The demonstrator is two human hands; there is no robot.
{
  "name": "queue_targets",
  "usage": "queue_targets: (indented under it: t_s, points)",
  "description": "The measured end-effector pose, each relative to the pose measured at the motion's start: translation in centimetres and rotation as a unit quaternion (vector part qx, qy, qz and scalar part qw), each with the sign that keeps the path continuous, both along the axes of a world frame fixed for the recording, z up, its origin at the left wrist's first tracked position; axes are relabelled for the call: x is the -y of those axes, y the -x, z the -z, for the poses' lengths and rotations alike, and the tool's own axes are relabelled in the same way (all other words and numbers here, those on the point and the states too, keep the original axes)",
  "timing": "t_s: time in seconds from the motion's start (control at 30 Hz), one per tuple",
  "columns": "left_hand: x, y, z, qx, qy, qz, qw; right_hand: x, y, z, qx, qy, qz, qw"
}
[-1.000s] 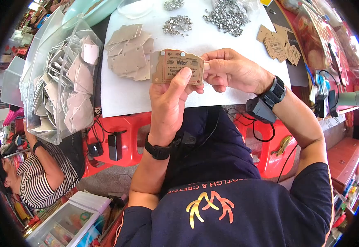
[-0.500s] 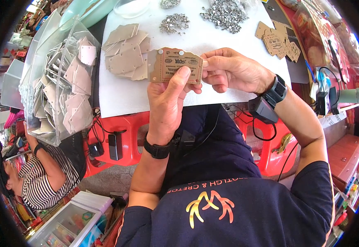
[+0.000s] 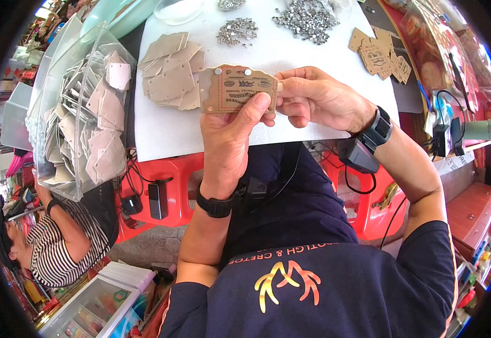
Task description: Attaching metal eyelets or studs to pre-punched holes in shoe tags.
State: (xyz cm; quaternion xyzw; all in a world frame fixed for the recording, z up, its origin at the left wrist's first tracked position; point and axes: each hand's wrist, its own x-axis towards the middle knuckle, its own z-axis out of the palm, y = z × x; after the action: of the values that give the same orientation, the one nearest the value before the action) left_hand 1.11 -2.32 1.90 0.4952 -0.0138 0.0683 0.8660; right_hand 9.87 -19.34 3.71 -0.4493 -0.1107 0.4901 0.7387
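My left hand [image 3: 235,132] grips a brown printed card [image 3: 228,93] from below, its thumb flat on the printed face. The card has a wavy upper edge, and two round silver studs sit near that edge. At the card's right edge my right hand [image 3: 324,98] is closed, thumb and forefinger pinched on the border. Whether a small part is also between those fingertips is hidden. Just left of the card lies a pile of plain grey-brown cards [image 3: 169,73] with small holes. Beyond it are a small heap of silver studs [image 3: 237,32] and a larger heap [image 3: 307,21].
A clear plastic bin [image 3: 82,112] full of grey cards stands at the left. More printed cards [image 3: 378,53] lie at the right of the white work surface [image 3: 335,121]. Red stools [image 3: 158,203] stand below. A person in a striped shirt [image 3: 68,242] is at the far left.
The printed card has shifted slightly left and tilted a little. My left thumb has slid right across its face, showing more of the print. My right hand stays at the card's edge.
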Motion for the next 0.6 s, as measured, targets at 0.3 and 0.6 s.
queue_targets:
  t_s: [0.3,0.6]
  points:
    - [-0.5,-0.4,0.7,-0.031,0.084,0.027,0.996,-0.5,0.7,-0.7,0.052,0.002,0.024,0.998]
    - [-0.4,-0.5,1.0,-0.031,0.102,0.018,0.994,-0.9,1.0,-1.1,0.076,0.052,0.062,0.994]
